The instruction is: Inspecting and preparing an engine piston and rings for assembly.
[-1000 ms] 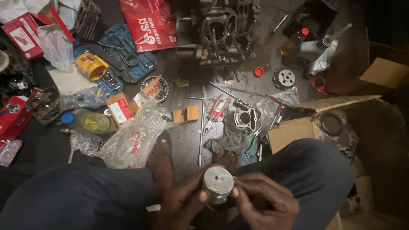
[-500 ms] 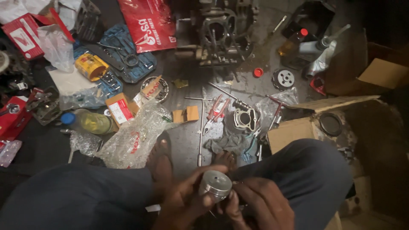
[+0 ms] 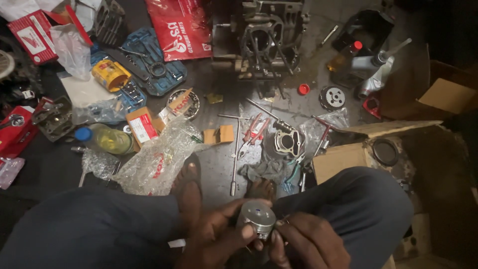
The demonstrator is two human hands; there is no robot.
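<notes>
We hold silver piston point(image 3: 256, 219) low between knees, above sandalled foot point(image 3: 188, 185). Left hand point(image 3: 216, 239) fingers wrapped around piston side, thumb on edge. Right hand point(image 3: 308, 246) fingertips pinched narrow at piston skirt, maybe on small part, cannot tell. We judge: fitting stage on piston. Next move needs steady grip, fine fingertip work. Engine block point(image 3: 264, 37) lies well apart.
</notes>
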